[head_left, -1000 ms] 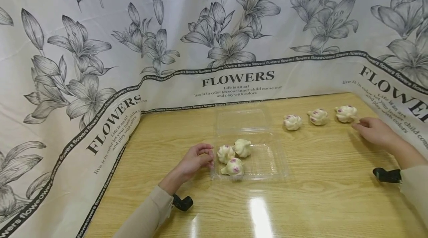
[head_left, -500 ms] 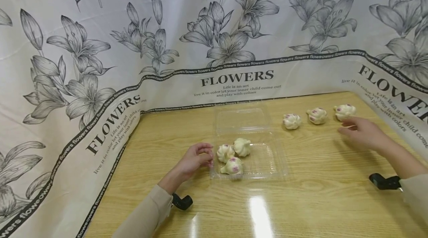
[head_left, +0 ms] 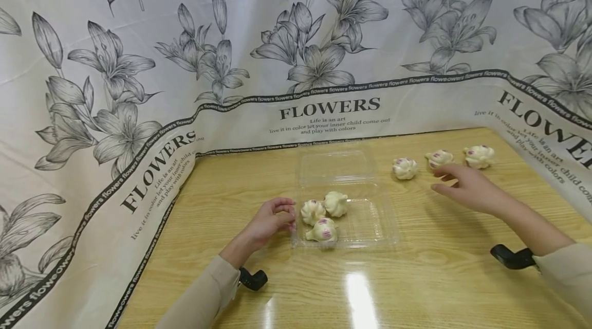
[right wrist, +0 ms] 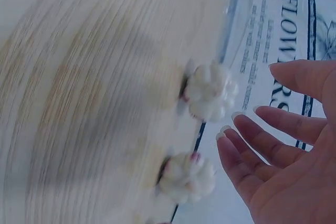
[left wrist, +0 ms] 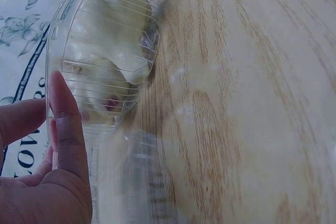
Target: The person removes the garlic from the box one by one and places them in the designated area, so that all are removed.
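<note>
A clear plastic clamshell container (head_left: 367,223) lies with its lid (head_left: 335,165) folded back on the wooden table. Three garlic bulbs (head_left: 322,230) sit together in its left part. At the container's left edge, my left hand (head_left: 268,222) pinches the rim (left wrist: 58,51) between thumb and fingers. Over the table on the right, my right hand (head_left: 476,193) holds nothing, its fingers loosely extended. It is nearest the middle of three more garlic bulbs, the left one (head_left: 405,168), the middle one (head_left: 439,158) and the right one (head_left: 479,157), in a row at the back right.
A white curtain (head_left: 240,123) printed with flowers and lettering hangs along the back and both sides of the table (head_left: 425,277). Black wrist-camera mounts (head_left: 512,257) stick out below both wrists.
My right hand has moved left from beside the rightmost garlic bulb to just in front of the middle one. The left hand, container and bulbs stay in place.
</note>
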The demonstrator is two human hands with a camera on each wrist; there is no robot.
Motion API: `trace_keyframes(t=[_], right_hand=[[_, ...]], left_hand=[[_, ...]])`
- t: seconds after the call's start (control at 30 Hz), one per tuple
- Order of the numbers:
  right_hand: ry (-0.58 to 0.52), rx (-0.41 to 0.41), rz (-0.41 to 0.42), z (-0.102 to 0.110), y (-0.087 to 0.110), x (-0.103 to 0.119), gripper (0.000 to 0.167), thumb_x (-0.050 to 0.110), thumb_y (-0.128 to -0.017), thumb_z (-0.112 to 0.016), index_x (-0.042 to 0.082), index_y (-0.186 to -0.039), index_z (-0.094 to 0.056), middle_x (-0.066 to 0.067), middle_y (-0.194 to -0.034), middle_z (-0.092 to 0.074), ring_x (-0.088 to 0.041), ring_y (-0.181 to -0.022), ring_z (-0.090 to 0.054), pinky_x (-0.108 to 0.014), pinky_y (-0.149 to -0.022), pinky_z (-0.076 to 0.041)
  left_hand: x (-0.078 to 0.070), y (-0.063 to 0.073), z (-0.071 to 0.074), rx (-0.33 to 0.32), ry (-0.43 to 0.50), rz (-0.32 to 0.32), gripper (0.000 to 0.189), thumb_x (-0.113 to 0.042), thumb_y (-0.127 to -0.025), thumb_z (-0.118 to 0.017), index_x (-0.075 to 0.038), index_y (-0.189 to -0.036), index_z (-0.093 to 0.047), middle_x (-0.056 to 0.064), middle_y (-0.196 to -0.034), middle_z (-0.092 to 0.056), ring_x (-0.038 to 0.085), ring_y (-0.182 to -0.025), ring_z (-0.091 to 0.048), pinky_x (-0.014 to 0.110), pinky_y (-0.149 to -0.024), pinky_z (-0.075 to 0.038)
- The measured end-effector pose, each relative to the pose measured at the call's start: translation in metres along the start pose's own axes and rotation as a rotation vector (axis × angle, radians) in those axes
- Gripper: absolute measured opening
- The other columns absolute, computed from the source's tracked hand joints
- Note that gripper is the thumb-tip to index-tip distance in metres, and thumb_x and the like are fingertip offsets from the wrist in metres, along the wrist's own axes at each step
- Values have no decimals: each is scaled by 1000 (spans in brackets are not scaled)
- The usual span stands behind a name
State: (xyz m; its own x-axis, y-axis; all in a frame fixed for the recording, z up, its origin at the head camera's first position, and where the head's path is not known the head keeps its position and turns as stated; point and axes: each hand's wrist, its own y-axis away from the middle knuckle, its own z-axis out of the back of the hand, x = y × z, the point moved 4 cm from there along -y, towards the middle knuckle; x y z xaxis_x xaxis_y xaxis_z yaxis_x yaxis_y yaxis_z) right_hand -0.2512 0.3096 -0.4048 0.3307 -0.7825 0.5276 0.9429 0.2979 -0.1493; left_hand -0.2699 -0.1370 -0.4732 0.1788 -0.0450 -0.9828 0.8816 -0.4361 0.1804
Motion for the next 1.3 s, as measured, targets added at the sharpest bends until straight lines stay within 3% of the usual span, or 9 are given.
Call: trace_keyframes(t=[0.53, 0.8, 1.3], right_hand=[[-33, 36, 188, -25, -7, 68, 41, 11, -96, -71, -10, -130, -61, -27, -124, -65, -39, -105, -66, -52, -86, -58], [-63, 81, 279, -37, -10, 86, 40, 13, -95, -73, -5, -129, -62, -20, -125, -66, -35, -105, -66, -49, -87, -58], [-173, 228, 305, -63, -15, 103, 42, 23, -100, -69, -1, -133, -61, -18, -129, -64, -38, -111, -64, -42, -87, -60]], left_hand=[[0, 0, 0, 4, -2, 0, 45, 4, -101, -55, 13, -142, -39, 10, -101, -56, 18, -78, -62, 30, -72, -57], [0, 0, 0, 3, -4, -3, 45, 4, -101, -56, 13, -141, -40, 9, -101, -56, 18, -78, -62, 30, -72, -58], [-2, 1, -1, -11, -7, 0, 44, 4, -100, -56, 12, -141, -42, 10, -103, -56, 17, -78, -63, 30, -72, -59]])
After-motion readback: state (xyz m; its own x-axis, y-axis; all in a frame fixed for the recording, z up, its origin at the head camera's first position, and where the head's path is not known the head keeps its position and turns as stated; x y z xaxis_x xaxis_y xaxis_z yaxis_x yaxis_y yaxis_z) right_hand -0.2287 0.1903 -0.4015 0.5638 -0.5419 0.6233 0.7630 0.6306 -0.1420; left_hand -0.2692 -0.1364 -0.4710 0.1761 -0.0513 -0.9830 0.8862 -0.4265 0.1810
